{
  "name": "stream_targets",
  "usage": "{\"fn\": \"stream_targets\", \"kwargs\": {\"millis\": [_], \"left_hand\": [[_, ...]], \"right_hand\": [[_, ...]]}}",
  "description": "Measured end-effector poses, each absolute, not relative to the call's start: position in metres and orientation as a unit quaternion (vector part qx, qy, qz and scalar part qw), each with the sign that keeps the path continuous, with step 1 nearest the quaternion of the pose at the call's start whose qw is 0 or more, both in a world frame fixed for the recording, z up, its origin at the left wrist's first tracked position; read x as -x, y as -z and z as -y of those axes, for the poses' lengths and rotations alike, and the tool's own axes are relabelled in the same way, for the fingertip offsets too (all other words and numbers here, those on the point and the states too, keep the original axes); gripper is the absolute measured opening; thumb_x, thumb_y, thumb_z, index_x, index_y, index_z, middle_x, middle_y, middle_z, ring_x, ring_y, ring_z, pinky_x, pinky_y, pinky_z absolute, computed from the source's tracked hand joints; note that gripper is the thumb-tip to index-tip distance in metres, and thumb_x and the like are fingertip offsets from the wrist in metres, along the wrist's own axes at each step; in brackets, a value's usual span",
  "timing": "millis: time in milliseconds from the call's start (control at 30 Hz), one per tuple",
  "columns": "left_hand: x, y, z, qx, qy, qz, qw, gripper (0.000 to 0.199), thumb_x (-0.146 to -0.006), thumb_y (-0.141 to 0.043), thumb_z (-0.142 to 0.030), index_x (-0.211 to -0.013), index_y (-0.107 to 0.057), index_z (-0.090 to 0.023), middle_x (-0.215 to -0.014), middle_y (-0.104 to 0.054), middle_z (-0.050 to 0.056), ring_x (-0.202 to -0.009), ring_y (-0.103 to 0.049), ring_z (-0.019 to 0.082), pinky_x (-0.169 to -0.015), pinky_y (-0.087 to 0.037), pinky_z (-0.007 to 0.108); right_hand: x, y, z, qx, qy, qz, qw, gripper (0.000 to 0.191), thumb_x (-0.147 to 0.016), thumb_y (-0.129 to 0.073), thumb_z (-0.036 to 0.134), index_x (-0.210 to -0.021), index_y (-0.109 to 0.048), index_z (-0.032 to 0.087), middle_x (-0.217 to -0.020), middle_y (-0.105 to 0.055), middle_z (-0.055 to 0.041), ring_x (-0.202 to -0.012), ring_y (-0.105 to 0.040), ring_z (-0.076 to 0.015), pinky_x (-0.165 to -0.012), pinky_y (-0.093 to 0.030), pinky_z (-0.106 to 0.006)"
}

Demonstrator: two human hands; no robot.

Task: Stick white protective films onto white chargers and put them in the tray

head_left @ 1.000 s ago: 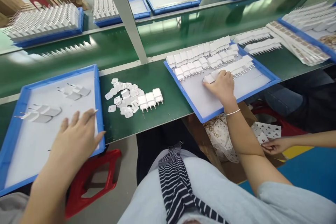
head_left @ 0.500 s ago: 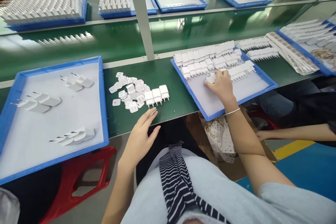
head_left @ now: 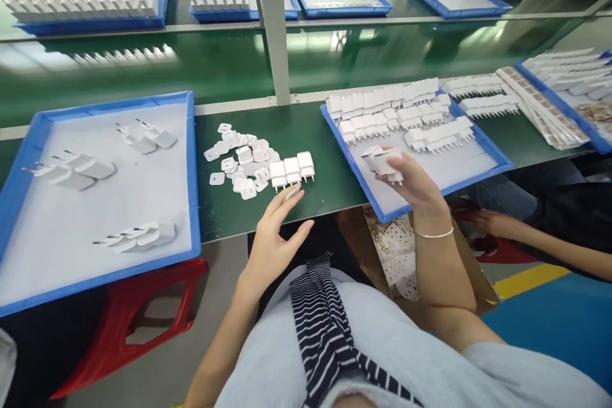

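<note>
My right hand [head_left: 417, 183] grips white charger plugs [head_left: 377, 158], more than one by the look of it, just above the near part of a blue-rimmed tray [head_left: 351, 169]. Rows of similar white charger plugs [head_left: 377, 124] stand in that tray. My left hand [head_left: 280, 229] hovers at the table's front edge, thumb spread, with a thin pale piece like a cap [head_left: 292, 192] between its fingertips. Just beyond those fingers, three charger plugs [head_left: 292, 170] stand side by side with pins towards me. A loose heap of white caps [head_left: 243, 156] lies to their left.
At left, a blue-rimmed tray [head_left: 195, 172] holds several charger plugs in small groups. A metal post [head_left: 275, 32] rises behind the green table [head_left: 310, 124]. More filled trays stand across the belt. A co-worker's arm [head_left: 521, 233] reaches in at right, near an open box [head_left: 471, 261].
My right hand has lifted charger plugs from the tray's row and drawn them towards me, turning palm inward. My left hand has shifted slightly right. The camera view has moved a little.
</note>
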State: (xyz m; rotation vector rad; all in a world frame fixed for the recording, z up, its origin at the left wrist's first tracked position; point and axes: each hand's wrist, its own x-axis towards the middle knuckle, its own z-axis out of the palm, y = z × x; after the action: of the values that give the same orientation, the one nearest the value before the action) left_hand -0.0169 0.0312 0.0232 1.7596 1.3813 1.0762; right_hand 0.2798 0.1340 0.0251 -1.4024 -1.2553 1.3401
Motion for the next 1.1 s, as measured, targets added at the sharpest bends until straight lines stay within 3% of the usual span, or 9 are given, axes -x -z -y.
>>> {"fn": "stream_targets", "kwargs": {"millis": [233,333,467,633,733,833,967,1033,1100], "left_hand": [[-0.014,-0.022,-0.060,-0.653,-0.495,-0.387,0.423,0.094,-0.070,-0.088,-0.047,-0.152,-0.044,-0.033,-0.167,-0.032,0.009,-0.157,-0.026,0.033,-0.130,-0.023,0.052],[-0.018,-0.030,-0.062,-0.663,-0.475,-0.321,0.483,0.088,-0.074,-0.085,-0.047,-0.151,-0.047,-0.033,-0.167,-0.033,0.008,-0.157,-0.025,0.035,-0.129,-0.024,0.055],[-0.018,-0.041,-0.054,-0.648,-0.477,-0.289,0.518,0.065,-0.081,-0.079,-0.038,-0.142,-0.059,-0.030,-0.158,-0.049,0.009,-0.153,-0.037,0.034,-0.125,-0.033,0.054],[-0.019,-0.039,-0.048,-0.596,-0.525,-0.366,0.485,0.072,-0.072,-0.088,-0.036,-0.139,-0.062,-0.028,-0.156,-0.051,0.010,-0.151,-0.040,0.033,-0.127,-0.029,0.053],[-0.023,-0.034,-0.049,-0.550,-0.550,-0.393,0.490,0.073,-0.070,-0.088,-0.047,-0.136,-0.064,-0.026,-0.152,-0.056,0.011,-0.149,-0.043,0.033,-0.127,-0.031,0.052],[-0.025,-0.029,-0.050,-0.497,-0.582,-0.381,0.518,0.062,-0.082,-0.074,-0.059,-0.133,-0.065,-0.026,-0.151,-0.057,0.011,-0.144,-0.050,0.033,-0.122,-0.040,0.050],[-0.016,-0.029,-0.048,-0.476,-0.621,-0.364,0.505,0.051,-0.089,-0.067,-0.053,-0.134,-0.065,-0.030,-0.154,-0.053,0.008,-0.147,-0.047,0.032,-0.123,-0.039,0.050],[-0.011,-0.030,-0.047,-0.495,-0.619,-0.375,0.481,0.053,-0.086,-0.072,-0.050,-0.135,-0.065,-0.031,-0.156,-0.051,0.007,-0.149,-0.043,0.032,-0.125,-0.037,0.050],[-0.009,-0.032,-0.045,-0.516,-0.601,-0.379,0.478,0.054,-0.083,-0.076,-0.046,-0.134,-0.065,-0.031,-0.157,-0.050,0.007,-0.150,-0.042,0.033,-0.124,-0.039,0.050]], "right_hand": [[-0.220,-0.029,-0.080,0.329,-0.813,0.349,0.329,0.072,-0.074,-0.049,0.085,-0.099,-0.068,0.021,-0.089,-0.075,-0.0139,-0.073,-0.066,-0.0241,-0.055,-0.050,-0.035],[-0.200,-0.029,-0.064,0.306,-0.830,0.353,0.305,0.074,-0.081,-0.037,0.087,-0.095,-0.069,0.021,-0.084,-0.074,-0.0118,-0.075,-0.068,-0.0246,-0.058,-0.053,-0.036],[-0.190,-0.033,-0.056,0.308,-0.808,0.389,0.319,0.061,-0.086,-0.042,0.079,-0.096,-0.067,0.024,-0.082,-0.071,-0.0075,-0.076,-0.068,-0.0248,-0.062,-0.056,-0.038],[-0.182,-0.030,-0.050,0.352,-0.715,0.450,0.403,0.052,-0.087,-0.047,0.076,-0.101,-0.057,0.027,-0.087,-0.066,-0.0052,-0.076,-0.065,-0.0237,-0.063,-0.055,-0.036],[-0.173,-0.024,-0.039,0.361,-0.622,0.518,0.463,0.046,-0.088,-0.056,0.069,-0.108,-0.052,0.028,-0.108,-0.066,-0.0072,-0.099,-0.066,-0.0276,-0.085,-0.057,-0.042],[-0.169,-0.027,-0.032,0.330,-0.588,0.573,0.465,0.041,-0.091,-0.061,0.061,-0.116,-0.053,0.030,-0.126,-0.064,-0.0084,-0.119,-0.062,-0.0304,-0.101,-0.052,-0.048],[-0.183,-0.044,-0.036,0.326,-0.562,0.625,0.432,0.035,-0.090,-0.073,0.036,-0.123,-0.061,0.034,-0.153,-0.048,-0.0042,-0.145,-0.043,-0.0308,-0.118,-0.040,-0.051],[-0.193,-0.050,-0.041,0.364,-0.505,0.655,0.430,0.038,-0.085,-0.079,0.029,-0.121,-0.066,0.035,-0.156,-0.042,-0.0030,-0.145,-0.042,-0.0314,-0.120,-0.036,-0.051],[-0.198,-0.052,-0.044,0.392,-0.454,0.683,0.417,0.041,-0.083,-0.082,0.029,-0.121,-0.069,0.036,-0.145,-0.052,-0.0054,-0.132,-0.052,-0.0308,-0.114,-0.043,-0.050]]}}
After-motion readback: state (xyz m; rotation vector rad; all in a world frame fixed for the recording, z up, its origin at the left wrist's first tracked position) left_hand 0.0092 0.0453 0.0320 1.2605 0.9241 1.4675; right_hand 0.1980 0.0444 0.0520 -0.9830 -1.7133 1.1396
